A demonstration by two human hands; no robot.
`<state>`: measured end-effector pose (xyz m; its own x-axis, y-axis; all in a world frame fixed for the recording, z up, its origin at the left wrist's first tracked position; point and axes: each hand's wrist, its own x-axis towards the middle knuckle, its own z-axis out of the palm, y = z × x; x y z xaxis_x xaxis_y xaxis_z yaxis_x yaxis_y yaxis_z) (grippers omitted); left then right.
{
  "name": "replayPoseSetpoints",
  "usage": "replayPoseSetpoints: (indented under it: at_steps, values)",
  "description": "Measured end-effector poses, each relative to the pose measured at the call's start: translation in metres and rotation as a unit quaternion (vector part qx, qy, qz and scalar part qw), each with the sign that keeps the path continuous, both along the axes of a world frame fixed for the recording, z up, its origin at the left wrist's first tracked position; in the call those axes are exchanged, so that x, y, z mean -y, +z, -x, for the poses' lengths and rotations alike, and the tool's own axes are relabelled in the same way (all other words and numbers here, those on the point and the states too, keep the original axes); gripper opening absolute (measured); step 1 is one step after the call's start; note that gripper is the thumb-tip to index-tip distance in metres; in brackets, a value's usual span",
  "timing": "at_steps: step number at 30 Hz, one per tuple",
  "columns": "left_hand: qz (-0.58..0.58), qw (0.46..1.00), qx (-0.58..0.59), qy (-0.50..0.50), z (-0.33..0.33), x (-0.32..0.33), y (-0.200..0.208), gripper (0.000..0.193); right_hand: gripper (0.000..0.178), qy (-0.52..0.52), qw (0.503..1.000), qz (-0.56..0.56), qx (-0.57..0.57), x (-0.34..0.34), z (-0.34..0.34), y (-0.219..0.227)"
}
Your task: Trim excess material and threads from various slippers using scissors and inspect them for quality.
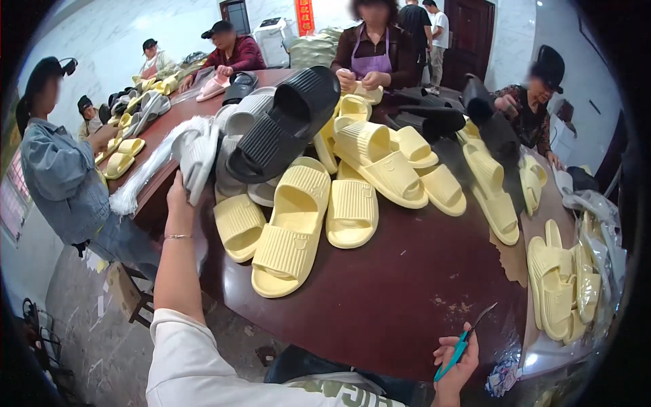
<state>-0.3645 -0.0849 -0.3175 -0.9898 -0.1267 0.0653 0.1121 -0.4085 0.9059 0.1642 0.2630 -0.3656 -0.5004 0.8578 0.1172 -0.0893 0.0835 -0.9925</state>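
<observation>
My left hand [177,195] reaches out to the left side of the pile and grips a light grey slipper [196,154], its fingers mostly hidden by the slipper. A bundle of white strands [150,166] lies beside it. At the lower right, my right hand [458,363] is closed around small teal-handled snips [460,347] with a thin curved metal tip pointing away. Between my hands a heap of slippers covers the table: a large black slipper [288,125] rests on top, with yellow slippers [293,227] in front and grey ones underneath.
The dark red table [380,298] carries more yellow slippers [488,180] and black ones at right. Bagged yellow slippers [559,285] lie at the right edge. Several people work around the table; one in a purple apron [371,54] stands opposite. A wooden stool [129,292] stands at left.
</observation>
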Motion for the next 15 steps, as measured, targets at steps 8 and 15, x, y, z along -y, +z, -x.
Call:
replayPoseSetpoints:
  at_steps: [8,15]
  values:
    - [0.228,0.912,-0.246,0.235,-0.019,-0.013,0.005,0.028,0.057,-0.009,0.999,-0.035,-0.018,0.002,0.005,0.007]
    - [0.334,0.809,-0.458,-0.154,-0.155,-0.207,0.070,0.032,0.058,0.061,0.998,-0.012,-0.028,-0.005,0.002,0.007]
